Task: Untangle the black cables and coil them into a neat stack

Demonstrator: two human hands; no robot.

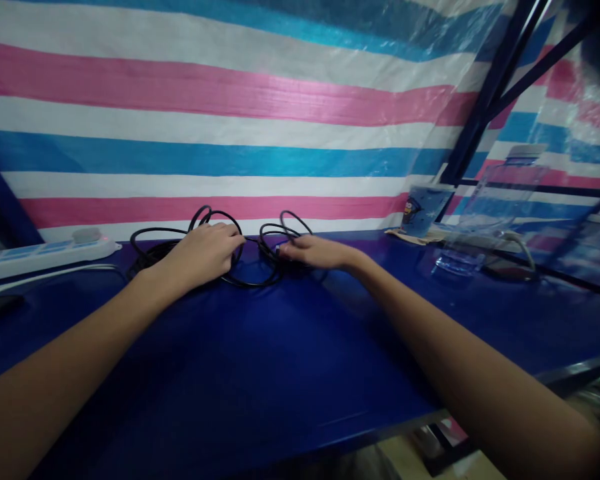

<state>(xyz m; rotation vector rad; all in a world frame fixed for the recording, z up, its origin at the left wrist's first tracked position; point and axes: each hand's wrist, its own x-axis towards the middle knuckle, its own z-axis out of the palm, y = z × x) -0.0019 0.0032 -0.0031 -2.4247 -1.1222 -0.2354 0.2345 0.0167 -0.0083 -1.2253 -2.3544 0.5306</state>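
Observation:
A tangled black cable (253, 275) lies in loops on the blue table (260, 373), near the back wall. My left hand (205, 250) rests on the left loops with its fingers curled over the cable. My right hand (313, 253) lies on the right loops, fingers closed around the cable near what looks like a plug end. Both arms stretch forward across the table.
A white power strip (45, 252) with a white lead lies at the far left. A clear plastic water bottle (490, 213) and a small printed cup (425, 210) stand at the right. A striped pink, white and blue tarp (230, 120) hangs behind. The table's front edge runs at the lower right.

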